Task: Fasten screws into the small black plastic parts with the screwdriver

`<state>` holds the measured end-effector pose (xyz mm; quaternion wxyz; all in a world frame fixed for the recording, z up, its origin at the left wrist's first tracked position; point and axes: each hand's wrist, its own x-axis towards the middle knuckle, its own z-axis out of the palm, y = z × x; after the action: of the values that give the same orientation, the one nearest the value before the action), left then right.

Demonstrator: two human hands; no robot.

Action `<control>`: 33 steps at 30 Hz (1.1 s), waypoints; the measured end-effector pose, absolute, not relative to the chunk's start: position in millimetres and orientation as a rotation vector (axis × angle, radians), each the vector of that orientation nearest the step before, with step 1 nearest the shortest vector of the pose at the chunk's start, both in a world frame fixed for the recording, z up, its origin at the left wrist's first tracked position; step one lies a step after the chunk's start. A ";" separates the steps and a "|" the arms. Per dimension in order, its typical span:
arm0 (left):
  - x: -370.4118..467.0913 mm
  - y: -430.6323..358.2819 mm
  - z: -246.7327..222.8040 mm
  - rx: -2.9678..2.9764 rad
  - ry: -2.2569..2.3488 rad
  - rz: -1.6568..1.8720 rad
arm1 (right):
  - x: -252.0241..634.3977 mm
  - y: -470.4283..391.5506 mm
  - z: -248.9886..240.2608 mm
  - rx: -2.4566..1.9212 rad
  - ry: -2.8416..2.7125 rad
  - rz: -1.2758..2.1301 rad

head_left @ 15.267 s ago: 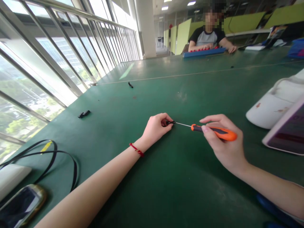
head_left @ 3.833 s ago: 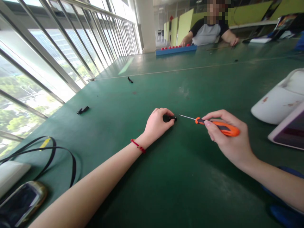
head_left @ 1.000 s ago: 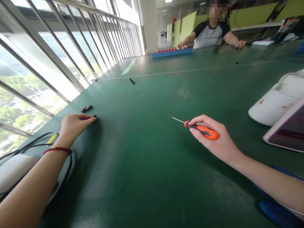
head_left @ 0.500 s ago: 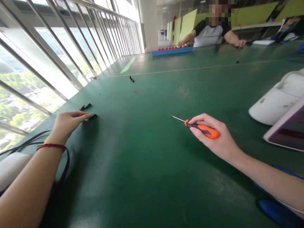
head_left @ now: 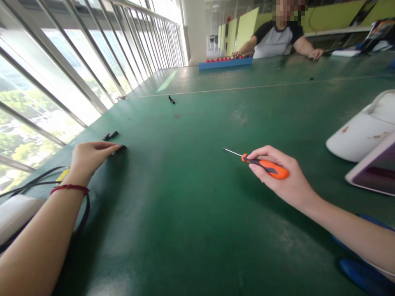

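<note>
My left hand (head_left: 92, 158) is at the left side of the green table (head_left: 185, 197), its fingertips pinched on a small black piece (head_left: 122, 148). Just beyond it lies another black piece (head_left: 110, 135). On the right, my right hand (head_left: 280, 172) is closed round an orange and black screwdriver (head_left: 271, 167). The thin metal shaft points left, over the table, with its tip bare. A further small black part (head_left: 171, 99) lies farther back on the table.
Across the table a person (head_left: 274, 39) sits by a blue tray (head_left: 225, 63) with red pieces. A white container (head_left: 361, 127) and a pink-edged device (head_left: 375, 166) stand at the right. Black cables (head_left: 40, 183) and a white box (head_left: 18, 216) are at the left, beside a metal railing (head_left: 101, 57).
The view has shifted slightly. Both hands keep their holds in nearly the same places, and a yellow thing now shows behind my left wrist.
</note>
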<state>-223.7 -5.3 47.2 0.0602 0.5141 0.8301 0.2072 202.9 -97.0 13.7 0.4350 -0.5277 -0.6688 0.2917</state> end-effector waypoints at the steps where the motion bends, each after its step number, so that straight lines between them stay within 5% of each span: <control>1: -224.2 -5.2 46.9 1.557 2.514 0.630 | 203.0 -97.2 14.0 -1.313 -1.666 0.724; 33: -231.1 -2.1 40.5 1.654 2.389 0.656 | 203.2 -98.8 14.4 -1.309 -1.681 0.711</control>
<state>-231.1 -2.1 40.5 0.0815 0.5534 0.7994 0.2195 203.2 -98.8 14.4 0.4331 -0.5253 -0.6746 0.2854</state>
